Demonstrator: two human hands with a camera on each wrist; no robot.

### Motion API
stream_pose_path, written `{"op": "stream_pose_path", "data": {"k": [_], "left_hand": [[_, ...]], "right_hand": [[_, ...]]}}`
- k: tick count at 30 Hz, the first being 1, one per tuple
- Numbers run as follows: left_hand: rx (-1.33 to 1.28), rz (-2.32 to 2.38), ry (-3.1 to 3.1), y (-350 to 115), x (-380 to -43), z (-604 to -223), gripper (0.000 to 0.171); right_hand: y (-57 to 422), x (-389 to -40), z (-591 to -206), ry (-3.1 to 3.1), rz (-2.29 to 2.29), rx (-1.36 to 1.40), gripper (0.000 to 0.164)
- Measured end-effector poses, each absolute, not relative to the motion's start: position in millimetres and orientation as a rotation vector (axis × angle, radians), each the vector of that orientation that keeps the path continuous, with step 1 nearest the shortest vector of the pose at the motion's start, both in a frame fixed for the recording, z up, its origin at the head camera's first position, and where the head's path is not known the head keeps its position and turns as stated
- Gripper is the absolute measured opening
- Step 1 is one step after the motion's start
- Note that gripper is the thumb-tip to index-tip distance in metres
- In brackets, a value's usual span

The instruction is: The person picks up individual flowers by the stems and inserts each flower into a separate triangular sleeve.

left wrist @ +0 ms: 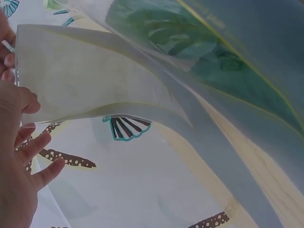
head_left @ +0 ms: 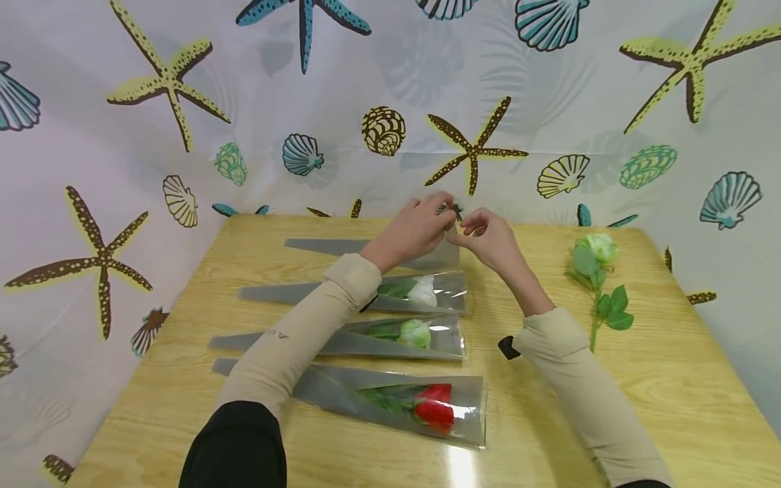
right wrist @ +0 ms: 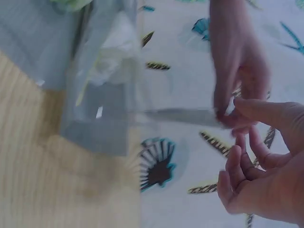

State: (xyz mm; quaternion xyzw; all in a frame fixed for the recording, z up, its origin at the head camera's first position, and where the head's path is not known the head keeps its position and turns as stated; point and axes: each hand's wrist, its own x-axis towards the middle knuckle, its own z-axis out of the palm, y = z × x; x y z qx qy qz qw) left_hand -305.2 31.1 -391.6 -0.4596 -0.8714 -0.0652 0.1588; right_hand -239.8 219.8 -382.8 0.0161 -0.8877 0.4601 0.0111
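Observation:
At the far edge of the table, my left hand (head_left: 417,230) pinches the open end of a clear, grey-tinted flower sleeve (head_left: 329,247). In the left wrist view the thumb of the left hand (left wrist: 19,147) lies on the sleeve (left wrist: 90,71) near its corner, other fingers spread below. My right hand (head_left: 491,244) is beside that end, thumb tip at the sleeve's edge. In the right wrist view the right hand (right wrist: 266,175) has its thumb and loosely bent fingers apart, close to the left hand (right wrist: 242,57). No flower shows inside this sleeve.
Nearer lie sleeved flowers: a white rose (head_left: 423,290), a pale green rose (head_left: 415,333) and a red rose (head_left: 434,409). An unwrapped pale green rose (head_left: 601,248) with leaves lies at the right. A shell-printed cloth (head_left: 378,81) hangs behind the wooden table (head_left: 671,379).

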Motion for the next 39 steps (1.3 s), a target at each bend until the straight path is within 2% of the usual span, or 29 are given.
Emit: {"op": "stream_pose_path", "data": {"k": [9,28,32,39], "left_hand": [[-1.255,-0.180,-2.496,36.4,-307.0,-396.6,0.022],[-1.370,-0.420,-2.561,36.3,-303.9,-383.2,0.023],[-1.403,-0.367,-2.624,37.5,-298.5,-376.2,0.027],[-1.478,-0.445,-2.633,38.7,-291.0,-368.5,0.026]], "right_hand": [[206.9,-221.9,-361.6,-2.785,1.676,0.071,0.040],[208.9,-235.4,-377.9,-2.897,1.826,0.160,0.066],[211.2,-236.3,-383.9,-2.865,1.843,0.204,0.065],[214.2,-237.4,-389.2,-2.775,2.023,0.165,0.048]]}}
